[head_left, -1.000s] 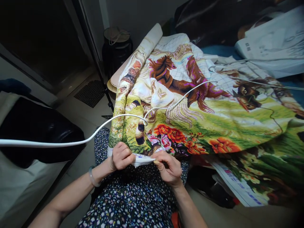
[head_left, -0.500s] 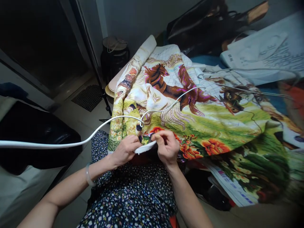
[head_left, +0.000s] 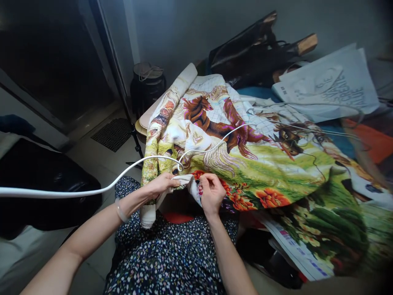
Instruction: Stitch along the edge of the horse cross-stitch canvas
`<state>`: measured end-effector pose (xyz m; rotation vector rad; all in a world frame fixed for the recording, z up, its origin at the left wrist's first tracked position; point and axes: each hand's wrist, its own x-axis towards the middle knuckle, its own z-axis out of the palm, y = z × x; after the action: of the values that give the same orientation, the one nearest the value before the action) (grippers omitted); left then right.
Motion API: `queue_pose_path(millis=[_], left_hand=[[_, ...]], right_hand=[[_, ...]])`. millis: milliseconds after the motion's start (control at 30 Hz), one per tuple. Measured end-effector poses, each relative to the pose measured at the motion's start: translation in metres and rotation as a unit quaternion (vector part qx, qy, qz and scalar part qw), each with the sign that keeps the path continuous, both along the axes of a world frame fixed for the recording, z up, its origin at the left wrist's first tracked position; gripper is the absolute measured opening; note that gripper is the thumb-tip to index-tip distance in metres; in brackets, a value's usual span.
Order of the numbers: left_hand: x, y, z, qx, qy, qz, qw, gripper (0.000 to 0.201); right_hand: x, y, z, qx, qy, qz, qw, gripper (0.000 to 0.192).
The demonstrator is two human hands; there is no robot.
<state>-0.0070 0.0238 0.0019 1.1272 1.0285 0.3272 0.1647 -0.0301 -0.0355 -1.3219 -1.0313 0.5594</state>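
Observation:
A large cross-stitch cloth [head_left: 245, 151] with brown horses, green grass and orange flowers lies spread across my lap and a table. My left hand [head_left: 161, 185] grips its near white edge, lifted and folded back. Just to the right, my right hand [head_left: 210, 191] pinches the same folded edge beside the flower patch. Whether a needle sits in the fingers I cannot tell. A white cable [head_left: 92, 190] runs from the left over the cloth, passing just above my left hand.
A black bag [head_left: 254, 49] and a white printed bag [head_left: 331, 86] lie at the back. A dark round stool [head_left: 147, 84] stands near the wall. A black cushion [head_left: 39, 184] sits at left. A printed pattern sheet [head_left: 294, 254] hangs below the cloth at right.
Both hands have lifted the cloth's near edge up and folded it back, showing its white underside. The view has tilted upward, revealing more of the bags behind.

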Motion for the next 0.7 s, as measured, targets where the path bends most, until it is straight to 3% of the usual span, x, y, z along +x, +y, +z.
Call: queue_pose_path(millis=[100,233,433,700], left_hand=[[0.000,-0.001,-0.001,-0.003,-0.005,-0.003,1.000,0.046],[-0.002,-0.002,0.003,-0.016,-0.034,-0.003,0.999,0.045],[-0.004,-0.006,0.005,-0.046,-0.047,0.019,0.998,0.042],[-0.002,-0.007,0.007,-0.042,-0.045,0.020,0.998,0.042]], right_hand=[[-0.007,-0.021,0.016,-0.039,0.042,0.061,0.996,0.025],[-0.027,-0.034,0.016,-0.136,0.084,0.149,0.976,0.033],[-0.036,-0.035,0.004,-0.160,0.031,0.154,0.975,0.032],[-0.036,-0.040,0.006,-0.167,0.017,0.146,0.975,0.035]])
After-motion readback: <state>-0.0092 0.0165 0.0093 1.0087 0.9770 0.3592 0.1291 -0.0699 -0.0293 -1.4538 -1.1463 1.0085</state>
